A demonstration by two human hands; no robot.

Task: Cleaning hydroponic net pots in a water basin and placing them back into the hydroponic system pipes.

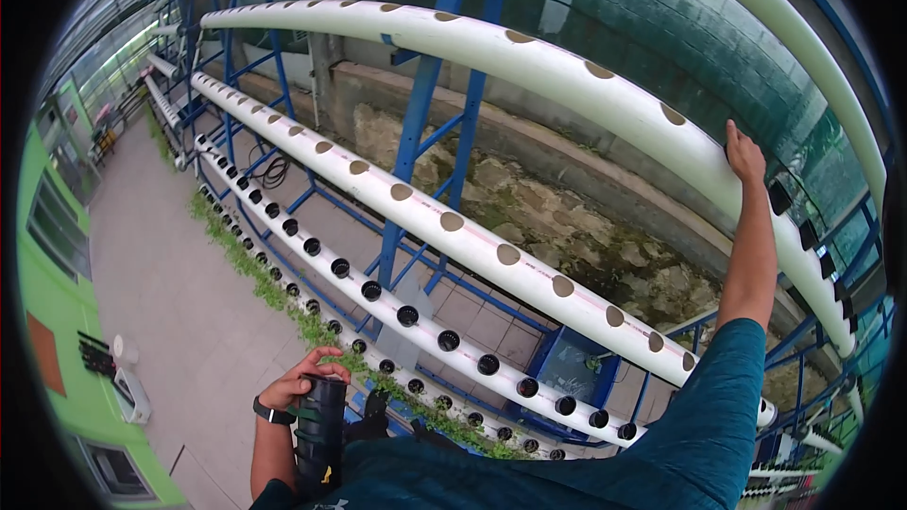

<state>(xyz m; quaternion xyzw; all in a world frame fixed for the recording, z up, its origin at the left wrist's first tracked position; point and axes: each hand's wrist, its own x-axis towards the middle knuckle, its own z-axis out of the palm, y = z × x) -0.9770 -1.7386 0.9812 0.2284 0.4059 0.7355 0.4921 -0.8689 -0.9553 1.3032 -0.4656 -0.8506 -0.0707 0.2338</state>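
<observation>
My left hand, with a black watch on its wrist, holds the top of a stack of black net cups near my body. My right hand reaches up to the upper white PVC pipe at the right. Its fingers are at the pipe's far side, and a dark rim shows beside them at the pipe; whether they grip a cup is hidden. Several black net cups sit in the pipe to the right of that hand. To its left, the pipe's round holes hold no cups.
A middle white pipe has open holes. The lower pipe holds black net cups, with green plants below it. Blue metal frames carry the pipes. A blue tank stands underneath; a green wall is at left.
</observation>
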